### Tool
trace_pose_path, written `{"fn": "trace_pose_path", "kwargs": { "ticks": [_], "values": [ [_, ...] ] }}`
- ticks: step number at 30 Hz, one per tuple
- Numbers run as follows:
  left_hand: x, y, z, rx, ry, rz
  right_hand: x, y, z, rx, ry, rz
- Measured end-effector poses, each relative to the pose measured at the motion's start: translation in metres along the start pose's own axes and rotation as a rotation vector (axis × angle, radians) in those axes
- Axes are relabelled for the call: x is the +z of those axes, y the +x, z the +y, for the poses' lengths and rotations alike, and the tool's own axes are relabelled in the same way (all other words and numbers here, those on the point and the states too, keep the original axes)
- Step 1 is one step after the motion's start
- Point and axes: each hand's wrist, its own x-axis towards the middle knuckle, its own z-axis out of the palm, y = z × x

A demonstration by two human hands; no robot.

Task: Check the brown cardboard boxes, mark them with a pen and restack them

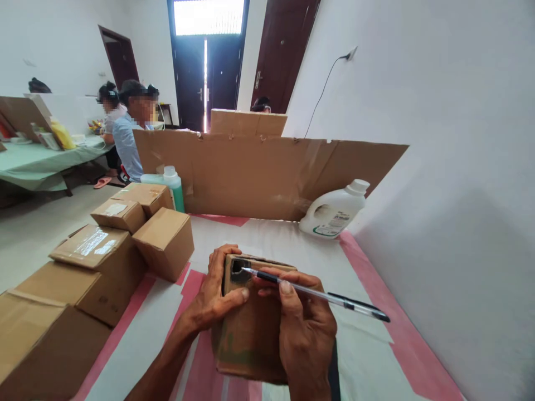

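Observation:
A small brown cardboard box [254, 334] stands in front of me on the table. My left hand [215, 292] is closed around its left side, with the thumb lying across the near face and the fingers over the far edge. In my right hand [307, 331] a clear-barrelled gel pen [326, 297] is pinched between thumb and fingers, its tip pointing left. The tip is at a dark square patch [239, 269] near the box's upper left corner; whether it touches, I cannot tell. Something flat and dark [335, 370] shows partly behind my right wrist.
Several cardboard boxes [163, 239] are stacked along the left side. A green liquid bottle [174, 188] stands behind them. A white jug [334, 211] tilts at the back right, before a cardboard partition [251, 175]. A wall [451, 167] borders the right; people sit beyond the partition.

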Motion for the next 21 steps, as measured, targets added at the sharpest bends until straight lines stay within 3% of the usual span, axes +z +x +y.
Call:
{"fn": "trace_pose_path", "kwargs": {
  "ticks": [9, 11, 14, 17, 19, 21],
  "values": [
    [0.002, 0.000, 0.005, -0.031, 0.016, 0.015, -0.003, 0.000, -0.013, -0.072, -0.116, -0.097],
    [0.001, -0.002, 0.001, -0.020, 0.005, 0.007, -0.013, 0.010, -0.017, -0.038, -0.010, -0.042],
    [-0.005, -0.007, -0.006, -0.017, -0.037, -0.004, -0.046, 0.037, -0.016, 0.022, 0.108, 0.150],
    [-0.011, -0.010, -0.010, -0.014, -0.070, 0.008, -0.087, 0.057, 0.007, 0.082, -0.137, 0.225],
    [-0.012, -0.010, -0.010, -0.004, -0.059, 0.016, -0.106, 0.053, 0.035, 0.198, -0.472, 0.074],
    [-0.011, -0.010, -0.009, 0.000, -0.037, 0.014, -0.112, 0.033, 0.065, 0.282, -0.638, -0.036]
  ]
}}
